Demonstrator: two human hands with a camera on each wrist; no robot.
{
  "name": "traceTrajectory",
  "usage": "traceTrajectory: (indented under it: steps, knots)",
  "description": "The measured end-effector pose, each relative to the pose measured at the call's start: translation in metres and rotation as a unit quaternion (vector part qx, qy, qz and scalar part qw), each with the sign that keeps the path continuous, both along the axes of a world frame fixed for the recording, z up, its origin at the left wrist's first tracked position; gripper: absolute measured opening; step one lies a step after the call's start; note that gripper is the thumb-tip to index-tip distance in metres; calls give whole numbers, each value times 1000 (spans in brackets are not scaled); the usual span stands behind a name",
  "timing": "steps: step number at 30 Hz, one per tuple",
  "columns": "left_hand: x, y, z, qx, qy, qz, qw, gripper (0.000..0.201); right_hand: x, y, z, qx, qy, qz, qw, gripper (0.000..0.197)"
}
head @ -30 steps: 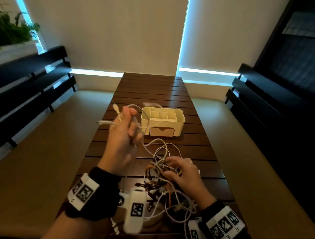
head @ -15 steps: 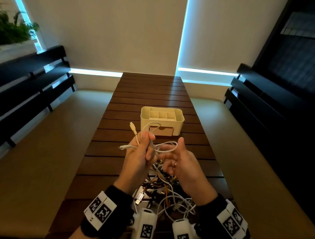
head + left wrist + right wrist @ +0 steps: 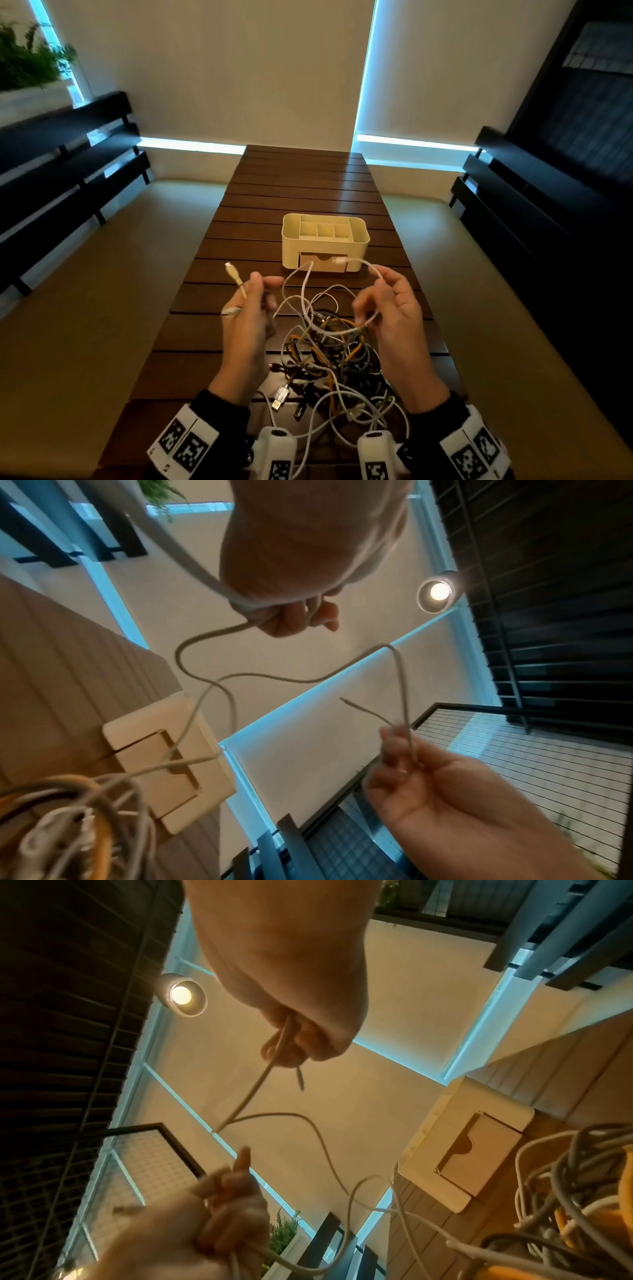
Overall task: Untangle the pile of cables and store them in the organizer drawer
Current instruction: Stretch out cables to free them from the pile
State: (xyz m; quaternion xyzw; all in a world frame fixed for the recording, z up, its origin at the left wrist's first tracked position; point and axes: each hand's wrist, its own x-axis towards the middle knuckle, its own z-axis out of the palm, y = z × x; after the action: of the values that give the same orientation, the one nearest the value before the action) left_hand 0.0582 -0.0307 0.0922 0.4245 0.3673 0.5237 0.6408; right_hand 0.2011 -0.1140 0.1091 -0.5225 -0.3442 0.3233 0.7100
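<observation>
Both hands pinching white cable (image 3: 308,291): left hand (image 3: 246,315), right hand (image 3: 394,308). Draw gently apart, up off pile (image 3: 335,363), avoiding snags.

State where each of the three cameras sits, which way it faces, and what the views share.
Head: worn on the head, looks down at both hands, left hand and right hand, above the cable pile.
Left wrist: faces up past the left hand; right hand opposite.
Right wrist: the mirror of it.
Shared: white cable, organizer.
</observation>
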Motion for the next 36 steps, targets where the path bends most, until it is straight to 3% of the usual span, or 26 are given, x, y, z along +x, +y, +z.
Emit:
traceTrajectory:
  steps: [4,8,11,15,18,25,28,30,33,36]
  knots:
    - [8,-17,18,96,-2,-52,994,36,-8,0,-2,-6,-136,-42,990,13]
    - [22,-27,24,220,53,-89,970,29,-20,-1,-6,41,-195,-84,976,10]
    - [27,-30,21,206,74,-175,960,38,-32,-5,-8,108,-207,-45,971,19]
    - [18,-31,17,144,38,-266,952,62,-35,-4,-17,130,-253,16,958,29]
    - [18,-27,12,145,30,-270,951,72,-34,-1,-23,121,-324,-23,938,30]
    - [24,-27,12,123,10,-224,967,55,-33,-1,-32,141,-411,-64,898,24]
    - [22,-26,12,104,11,-211,972,56,-34,0,-38,146,-410,-69,898,15]
    - [21,-22,9,113,19,-202,973,60,-33,-1,-35,109,-348,-41,930,10]
    - [18,-20,11,116,-24,-208,971,57,-32,-2,-26,1,-222,88,971,28]
    - [14,-18,20,93,-128,-242,957,56,-29,3,-22,-54,-267,163,948,35]
